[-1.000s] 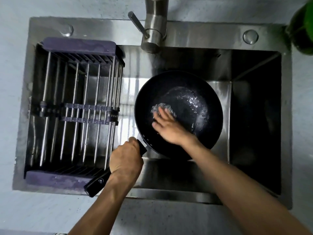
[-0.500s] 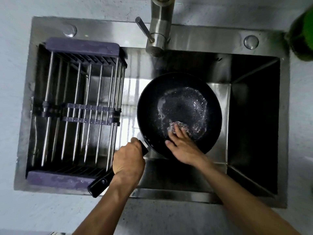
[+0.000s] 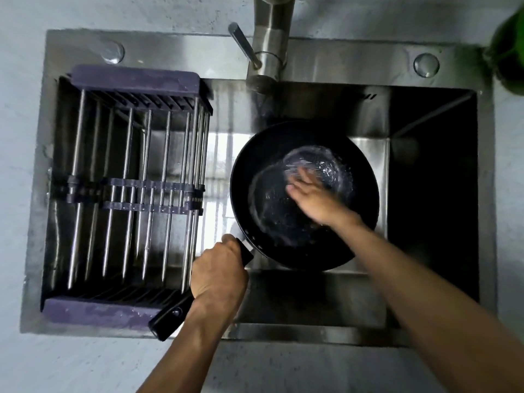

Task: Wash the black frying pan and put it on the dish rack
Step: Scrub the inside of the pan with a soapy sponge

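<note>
The black frying pan (image 3: 255, 154) sits tilted in the steel sink (image 3: 340, 299), with water pooled inside it. My left hand (image 3: 218, 273) is wrapped around the pan's black handle (image 3: 170, 316), whose end sticks out over the sink's front edge. My right hand (image 3: 314, 199) lies inside the pan, pressing a silvery steel scourer (image 3: 295, 168) against the bottom; the hand is motion-blurred. The dish rack (image 3: 133, 80), purple ends with steel rods, spans the left part of the sink and holds nothing.
A steel tap (image 3: 269, 41) with a lever rises behind the sink, above the pan. The sink's right part (image 3: 433, 194) is deep and dark. A green object (image 3: 507, 52) stands on the pale counter at the far right.
My right hand swept the scourer from the pan's near side up toward its far middle. The water in the pan has shifted. My left hand kept its grip on the handle.
</note>
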